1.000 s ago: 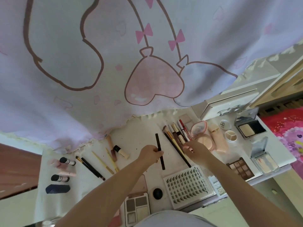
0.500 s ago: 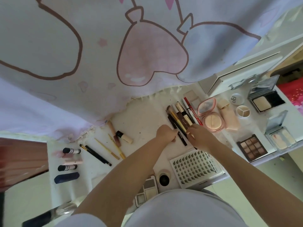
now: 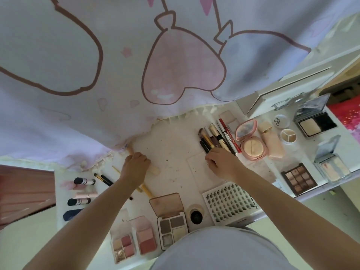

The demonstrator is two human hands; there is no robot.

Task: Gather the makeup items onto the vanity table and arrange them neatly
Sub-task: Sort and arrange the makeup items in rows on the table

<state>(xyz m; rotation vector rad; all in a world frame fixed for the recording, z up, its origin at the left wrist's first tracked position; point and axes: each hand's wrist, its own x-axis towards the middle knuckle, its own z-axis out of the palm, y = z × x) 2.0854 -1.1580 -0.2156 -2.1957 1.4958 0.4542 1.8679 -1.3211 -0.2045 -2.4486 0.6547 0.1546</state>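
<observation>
On the white vanity table (image 3: 175, 145), my left hand (image 3: 134, 166) lies at the left with its fingers curled down over a cream tube (image 3: 155, 170) and a pink stick (image 3: 129, 151). Only their ends show. Yellow pencils (image 3: 146, 190) and thin black brushes (image 3: 105, 179) lie under and beside that wrist. My right hand (image 3: 220, 162) has bent fingers pressed on the lower end of a black pencil (image 3: 203, 145), the leftmost piece in a tight row of brushes and pens (image 3: 218, 137).
A pink round compact (image 3: 251, 145), pink tubes, small pots and open powder cases sit at the right. A brown palette (image 3: 299, 181), lash tray (image 3: 229, 203) and eyeshadow palettes (image 3: 172, 228) line the front edge. Lipsticks (image 3: 83, 181) lie far left. A printed curtain (image 3: 175, 55) hangs over the back.
My left hand set the black pencil into the row, then moved left onto the cream tube and pink stick. My right hand stayed at the row's lower ends. The camera tilted down.
</observation>
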